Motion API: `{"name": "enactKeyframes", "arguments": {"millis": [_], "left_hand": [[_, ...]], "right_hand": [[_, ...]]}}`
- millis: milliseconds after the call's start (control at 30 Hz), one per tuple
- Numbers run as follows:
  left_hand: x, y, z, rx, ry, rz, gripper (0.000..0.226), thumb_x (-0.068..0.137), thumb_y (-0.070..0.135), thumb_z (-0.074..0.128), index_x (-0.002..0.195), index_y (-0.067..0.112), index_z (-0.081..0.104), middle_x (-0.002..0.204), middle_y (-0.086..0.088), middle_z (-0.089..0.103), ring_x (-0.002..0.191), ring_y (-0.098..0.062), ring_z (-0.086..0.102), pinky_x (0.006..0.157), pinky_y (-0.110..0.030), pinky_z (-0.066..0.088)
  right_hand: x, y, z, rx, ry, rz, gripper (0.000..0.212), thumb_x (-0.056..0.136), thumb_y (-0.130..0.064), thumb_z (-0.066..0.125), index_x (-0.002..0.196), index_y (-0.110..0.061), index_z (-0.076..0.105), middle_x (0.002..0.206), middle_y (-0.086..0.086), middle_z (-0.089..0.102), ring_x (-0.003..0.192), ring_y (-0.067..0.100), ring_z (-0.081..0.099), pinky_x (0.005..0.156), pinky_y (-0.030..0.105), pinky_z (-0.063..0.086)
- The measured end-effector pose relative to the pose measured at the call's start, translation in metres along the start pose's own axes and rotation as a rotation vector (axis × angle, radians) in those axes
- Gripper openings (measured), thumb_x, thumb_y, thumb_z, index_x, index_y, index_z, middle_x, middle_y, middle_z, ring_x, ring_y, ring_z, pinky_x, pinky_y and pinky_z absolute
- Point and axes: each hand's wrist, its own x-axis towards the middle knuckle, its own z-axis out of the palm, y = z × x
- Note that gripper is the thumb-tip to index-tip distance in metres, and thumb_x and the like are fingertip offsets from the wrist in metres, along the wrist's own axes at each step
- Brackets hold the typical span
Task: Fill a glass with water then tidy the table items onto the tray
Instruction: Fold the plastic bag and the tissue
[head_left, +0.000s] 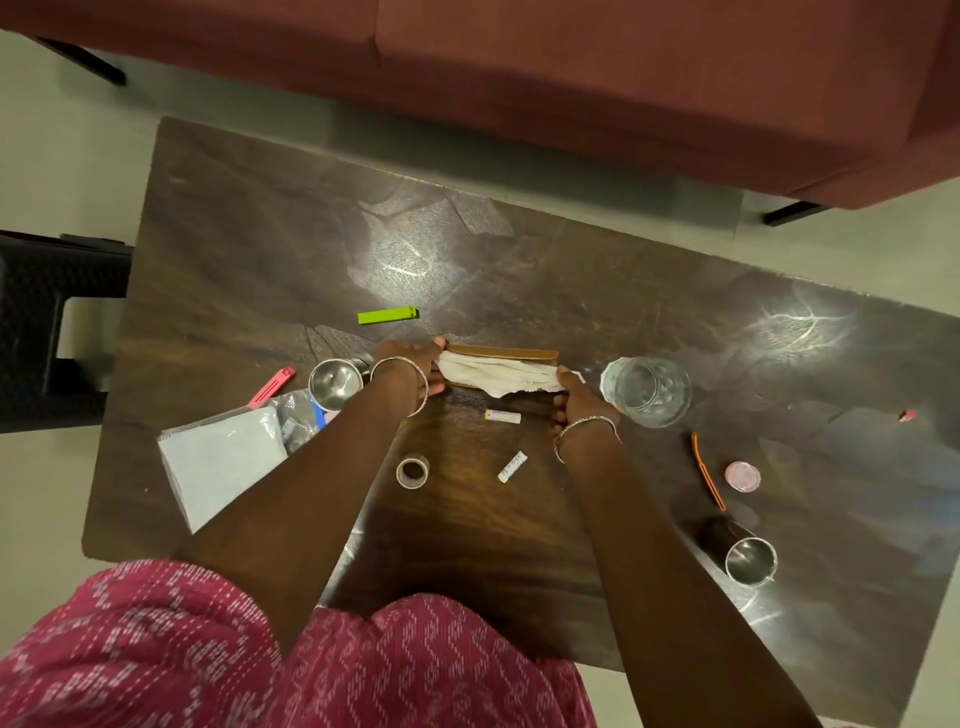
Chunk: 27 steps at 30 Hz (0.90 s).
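Note:
A small brown wooden tray (524, 354) lies in the middle of the dark table (519, 519) with a crumpled white cloth (498, 375) on it. My left hand (415, 371) grips the tray's left end and the cloth. My right hand (579, 400) grips the right end. Just right of it stands a clear glass (647, 392) with water in it. A steel cup (336, 382) stands left of my left hand, and another steel cup (748, 558) stands near the front right.
Loose on the table are a green clip (387, 315), a pink clip (271, 387), a tape roll (412, 472), two small white tubes (503, 415), an orange comb (707, 470), a pink lid (743, 476) and a plastic bag with paper (223, 457). A maroon sofa (571, 78) stands beyond.

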Motion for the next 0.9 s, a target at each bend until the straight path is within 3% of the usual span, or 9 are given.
{"name": "enactKeyframes", "arguments": {"millis": [100,167,233,300,433,500,633,767,900], "left_hand": [[0.003,-0.003,0.000,-0.055,0.040,0.017,0.013,0.097,0.020,0.056,0.099,0.008,0.054,0.096,-0.013,0.060,0.079,-0.020,0.059,0.061,-0.032,0.056],[0.005,-0.003,-0.001,-0.084,0.072,0.032,0.020,0.096,0.017,0.057,0.079,0.009,0.049,0.096,-0.016,0.059,0.087,-0.026,0.060,0.069,-0.038,0.059],[0.004,-0.003,-0.002,-0.099,0.072,0.042,0.026,0.096,0.015,0.056,0.073,0.010,0.045,0.102,-0.019,0.057,0.093,-0.030,0.058,0.082,-0.047,0.055],[0.004,-0.002,-0.003,-0.099,0.076,0.048,0.026,0.096,0.013,0.056,0.073,0.009,0.046,0.106,-0.021,0.056,0.095,-0.032,0.058,0.080,-0.048,0.053],[0.002,-0.002,-0.005,-0.060,0.105,0.088,0.020,0.096,0.014,0.057,0.078,0.006,0.052,0.113,-0.026,0.061,0.097,-0.035,0.063,0.066,-0.043,0.060],[0.001,0.000,-0.007,-0.002,0.117,0.110,0.021,0.096,0.019,0.057,0.078,0.007,0.056,0.112,-0.026,0.064,0.094,-0.034,0.066,0.062,-0.040,0.061],[-0.013,-0.001,-0.012,0.141,0.164,0.142,0.035,0.096,0.033,0.055,0.101,-0.001,0.063,0.100,-0.025,0.069,0.088,-0.036,0.070,0.078,-0.051,0.059],[-0.042,-0.012,-0.024,0.362,0.284,0.339,0.031,0.093,0.034,0.053,0.097,0.005,0.061,0.094,-0.020,0.070,0.089,-0.036,0.069,0.084,-0.049,0.057],[-0.074,-0.036,-0.035,0.385,0.284,0.437,0.030,0.095,0.032,0.051,0.094,0.004,0.061,0.088,-0.024,0.069,0.084,-0.041,0.068,0.077,-0.052,0.057]], "right_hand": [[0.004,0.001,0.001,-0.098,-0.017,-0.040,0.049,0.085,-0.046,0.071,0.053,-0.011,0.055,0.052,0.000,0.051,0.044,0.016,0.040,0.051,0.029,0.036],[0.006,0.002,0.002,-0.137,-0.018,-0.057,0.051,0.085,-0.049,0.069,0.053,-0.011,0.057,0.052,0.000,0.054,0.045,0.015,0.042,0.055,0.029,0.038],[0.007,0.002,0.004,-0.165,-0.023,-0.064,0.050,0.087,-0.049,0.067,0.056,-0.011,0.058,0.056,0.000,0.055,0.046,0.014,0.043,0.059,0.031,0.039],[0.006,0.002,0.005,-0.160,-0.043,-0.056,0.050,0.089,-0.047,0.066,0.058,-0.010,0.057,0.058,0.001,0.054,0.047,0.014,0.043,0.055,0.028,0.040],[-0.003,0.002,0.004,-0.006,-0.077,-0.012,0.045,0.089,-0.043,0.068,0.060,-0.012,0.053,0.059,0.001,0.052,0.046,0.011,0.041,0.032,0.014,0.032],[-0.009,0.002,0.002,0.019,-0.078,-0.009,0.041,0.088,-0.043,0.069,0.063,-0.013,0.054,0.060,0.000,0.054,0.047,0.010,0.044,0.032,0.012,0.031],[-0.025,0.001,0.000,0.064,-0.056,-0.023,0.033,0.089,-0.041,0.068,0.070,-0.016,0.058,0.063,-0.002,0.059,0.044,0.007,0.049,0.035,0.012,0.032],[-0.041,0.008,-0.008,0.100,-0.015,-0.057,0.028,0.091,-0.039,0.065,0.075,-0.016,0.057,0.056,-0.003,0.060,0.036,0.007,0.050,0.039,0.014,0.035],[-0.059,0.021,-0.018,0.052,-0.048,-0.120,0.030,0.097,-0.028,0.055,0.070,-0.016,0.052,0.040,-0.006,0.055,0.029,0.005,0.048,0.040,0.016,0.033]]}}
